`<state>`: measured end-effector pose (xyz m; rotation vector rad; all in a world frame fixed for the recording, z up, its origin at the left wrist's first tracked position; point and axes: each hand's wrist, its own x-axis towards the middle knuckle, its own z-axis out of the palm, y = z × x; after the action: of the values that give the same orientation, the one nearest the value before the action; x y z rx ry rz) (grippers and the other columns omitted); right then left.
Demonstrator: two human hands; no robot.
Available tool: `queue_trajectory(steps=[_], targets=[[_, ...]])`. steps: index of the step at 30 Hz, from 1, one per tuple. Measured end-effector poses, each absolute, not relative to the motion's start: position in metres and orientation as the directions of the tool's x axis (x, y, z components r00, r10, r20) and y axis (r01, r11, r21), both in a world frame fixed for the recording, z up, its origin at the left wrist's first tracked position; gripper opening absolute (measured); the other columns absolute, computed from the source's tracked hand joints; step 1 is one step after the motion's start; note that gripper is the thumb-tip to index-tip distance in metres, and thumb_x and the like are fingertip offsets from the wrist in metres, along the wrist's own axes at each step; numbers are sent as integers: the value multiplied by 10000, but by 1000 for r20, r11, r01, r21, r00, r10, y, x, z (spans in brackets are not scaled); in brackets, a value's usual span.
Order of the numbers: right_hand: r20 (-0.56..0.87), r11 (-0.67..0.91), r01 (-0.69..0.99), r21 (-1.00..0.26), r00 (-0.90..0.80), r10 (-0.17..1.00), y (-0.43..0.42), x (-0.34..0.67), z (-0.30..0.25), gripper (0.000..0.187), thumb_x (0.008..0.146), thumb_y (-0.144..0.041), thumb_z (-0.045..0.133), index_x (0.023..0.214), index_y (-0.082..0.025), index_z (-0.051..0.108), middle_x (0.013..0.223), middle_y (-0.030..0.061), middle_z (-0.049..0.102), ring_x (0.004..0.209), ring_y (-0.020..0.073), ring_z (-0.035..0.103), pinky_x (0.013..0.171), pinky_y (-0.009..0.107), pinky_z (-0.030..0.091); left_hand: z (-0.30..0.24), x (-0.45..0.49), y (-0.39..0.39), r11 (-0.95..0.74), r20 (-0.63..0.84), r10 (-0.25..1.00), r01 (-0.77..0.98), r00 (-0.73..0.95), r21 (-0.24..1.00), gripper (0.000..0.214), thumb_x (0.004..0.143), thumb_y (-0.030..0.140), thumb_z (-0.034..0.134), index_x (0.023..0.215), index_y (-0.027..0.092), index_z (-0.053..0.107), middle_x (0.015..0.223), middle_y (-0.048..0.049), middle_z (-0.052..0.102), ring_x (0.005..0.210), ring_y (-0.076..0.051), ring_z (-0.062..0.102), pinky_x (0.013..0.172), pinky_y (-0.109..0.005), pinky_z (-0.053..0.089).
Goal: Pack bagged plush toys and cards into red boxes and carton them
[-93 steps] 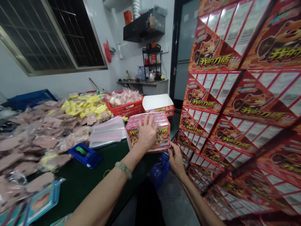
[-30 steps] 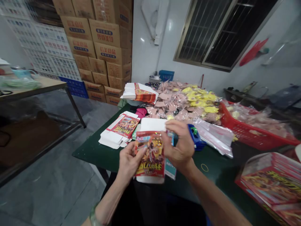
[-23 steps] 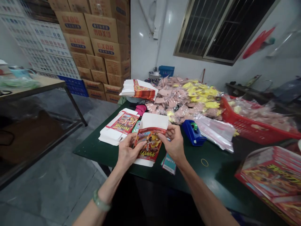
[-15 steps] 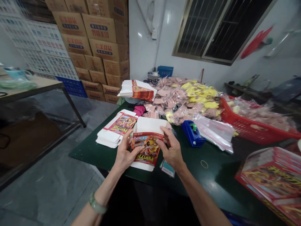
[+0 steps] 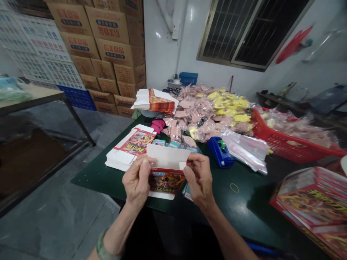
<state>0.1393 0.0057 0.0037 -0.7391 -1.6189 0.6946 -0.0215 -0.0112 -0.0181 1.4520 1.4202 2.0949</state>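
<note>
A printed red carton (image 5: pixel 166 182) with white inner flaps is between my hands, near the front edge of the green table. My left hand (image 5: pixel 137 178) pinches its upper left corner between thumb and fingers. On the other side, my right hand (image 5: pixel 199 177) grips the upper right corner by a small side flap. The carton's long white flap stands up at the top, and another white flap sticks out below. Flat cartons (image 5: pixel 132 146) lie stacked just left of my left hand. Teal printed cards (image 5: pixel 176 144) show behind the carton, and more peek out beneath it.
A blue tape dispenser (image 5: pixel 221 152) and clear plastic bags (image 5: pixel 246 150) lie to the right, near a rubber band (image 5: pixel 234 187). Behind are heaped wrapped pink and yellow pieces (image 5: pixel 200 112), a red basket (image 5: pixel 287 142) and a carton stack (image 5: pixel 154 103). Packed red boxes (image 5: pixel 314 209) stand front right.
Both hands have shifted their hold to the carton's top corners. The carton has tilted, with its top flap now upright and its opening showing. Cards behind it have come into view.
</note>
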Motion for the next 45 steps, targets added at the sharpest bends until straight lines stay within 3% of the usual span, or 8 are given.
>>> queue_trajectory(steps=[3,6,13,20,27,32,41,45], targets=[[486,493,-40,-869,-257,835,8,144,11,285,897,-274,459,1180,-248,429,943,24,565,774,131,567,694,263,478,-10,-20,-12,-451,382,784,-26,-490,892,299,827,329,565,1112,244,543,822,10,628,662,-112,588,606,-217,471],[441,483,32,-875,-359,823,14,151,15,212,907,-287,449,1087,-219,538,846,4,559,711,112,546,643,225,459,-1,-21,-9,-387,293,873,-189,-391,902,329,781,290,606,1103,240,556,828,7,630,660,-112,585,610,-218,477],[545,591,151,-792,-258,797,30,164,3,190,900,-215,458,959,-213,639,957,36,602,937,150,557,814,272,442,-8,-13,7,-464,408,839,-81,-360,882,83,778,173,582,736,191,652,886,-21,676,879,-166,617,742,-256,478],[477,517,75,-853,-293,829,26,170,14,162,837,-312,570,916,-201,658,913,48,624,876,163,590,688,257,492,-13,-20,2,-530,500,845,-183,-190,828,258,822,290,501,896,170,716,1016,-95,675,1035,-252,590,835,-343,482],[467,521,155,-840,-284,837,14,171,21,145,856,-283,543,928,-187,623,842,17,601,716,105,570,607,207,471,17,-40,-9,-457,458,887,265,65,849,180,804,294,607,927,194,692,883,-44,709,780,-174,655,674,-254,515],[523,565,204,-799,-225,822,8,169,17,119,867,-206,518,964,-203,587,738,-33,548,574,62,497,522,169,413,30,-44,-5,-480,456,877,287,150,829,161,806,276,607,906,199,709,820,-34,728,703,-157,670,600,-233,542],[659,670,216,-710,-134,740,0,159,1,192,865,-98,487,939,-207,627,945,36,625,916,143,588,813,282,459,29,-48,-14,-648,617,744,502,257,573,192,826,173,571,977,197,687,955,-51,721,856,-160,683,756,-257,563],[719,721,240,-650,-112,686,-5,152,-5,230,840,-53,481,966,-193,613,982,57,614,952,152,587,818,291,468,24,-49,-26,-700,684,674,538,280,469,288,829,97,537,1078,196,640,1039,-55,700,943,-151,665,834,-249,544]])
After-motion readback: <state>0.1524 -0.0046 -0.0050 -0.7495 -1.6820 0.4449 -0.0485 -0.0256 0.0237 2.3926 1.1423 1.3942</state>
